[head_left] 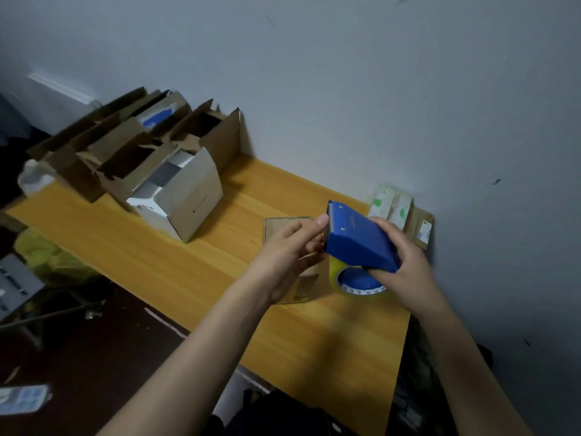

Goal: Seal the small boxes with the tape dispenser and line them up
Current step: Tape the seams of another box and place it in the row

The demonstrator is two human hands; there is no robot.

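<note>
Your right hand point(405, 272) grips the blue tape dispenser point(358, 239) from behind, just right of centre in the frame, its yellowish tape roll point(352, 283) hanging below it over the wooden table point(188, 265); your left hand point(289, 250) meets the toothed front edge, thumb and curled fingers pinching there; the small box point(276, 231) lies on the table under that hand, partly hidden; open cardboard boxes point(125, 143) and a white box point(185, 196) crowd the upper left; pale packets point(396, 206) sit by the wall at right.

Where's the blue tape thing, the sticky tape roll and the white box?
tape dispenser point(358, 242): head view, blue side panel.
tape roll point(334, 272): head view, yellowish outer edge.
white box point(193, 201): head view, front wall.
</note>
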